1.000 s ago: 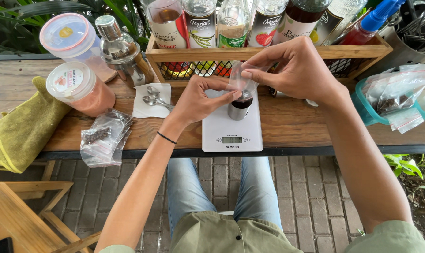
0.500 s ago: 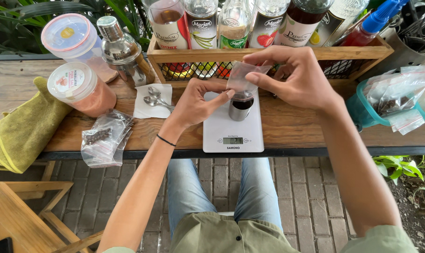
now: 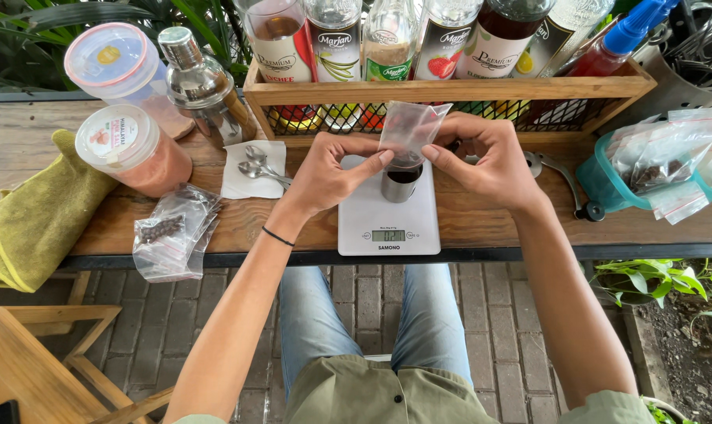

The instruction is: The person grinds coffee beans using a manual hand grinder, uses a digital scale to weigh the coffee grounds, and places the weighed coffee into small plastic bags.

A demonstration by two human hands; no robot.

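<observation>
A small clear plastic bag is pinched between my left hand and my right hand, its mouth turned down over a small metal cup. The cup holds something dark and stands on a white digital scale at the front of the wooden counter. My left thumb and fingers grip the bag's lower left edge. My right fingers hold its lower right edge. A thin black band circles my left wrist.
A wooden crate of syrup bottles stands behind the scale. At left lie a metal shaker, two pink-lidded tubs, spoons on a napkin, a bag of dark beans and a green cloth. More bags fill a teal tub at right.
The bag has been tipped higher over the cup and now stands nearly upside down. Both hands stay at the scale, shifted slightly.
</observation>
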